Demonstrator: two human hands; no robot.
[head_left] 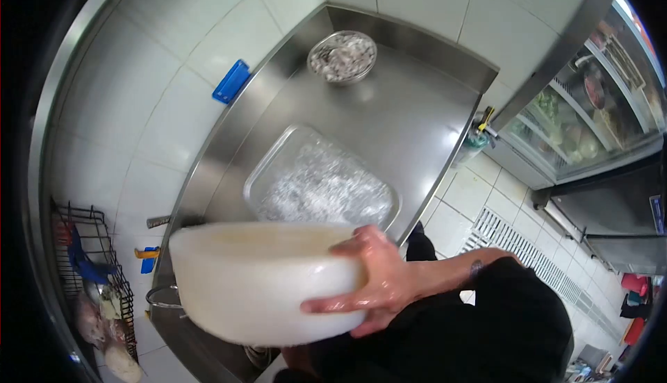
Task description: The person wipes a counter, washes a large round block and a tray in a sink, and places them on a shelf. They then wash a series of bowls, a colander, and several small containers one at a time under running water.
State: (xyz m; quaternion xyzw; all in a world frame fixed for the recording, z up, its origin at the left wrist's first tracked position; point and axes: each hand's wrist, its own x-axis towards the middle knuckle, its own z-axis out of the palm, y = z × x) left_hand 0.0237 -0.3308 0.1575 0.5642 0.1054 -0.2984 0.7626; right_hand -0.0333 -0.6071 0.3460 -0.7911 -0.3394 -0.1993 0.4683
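While the right hand (379, 279) clasps the right rim of the white tub (260, 279), fingers spread over its outer wall and thumb over the lip, the tub is carried above the near edge of the worktop (417, 119). The step in hand appears to be moving the tub; the hand looks wet, so the grip is judged slippery. The next move calls for a level carry and a second support point.

The left hand is out of view; its state cannot be told, nor whether it bears the tub's left side. The tub's contents are hidden by its wall. A clear tray (319, 185) lies just beyond it, its contents glittery and hard to identify. A steel bowl (342, 55) stands in the far corner.
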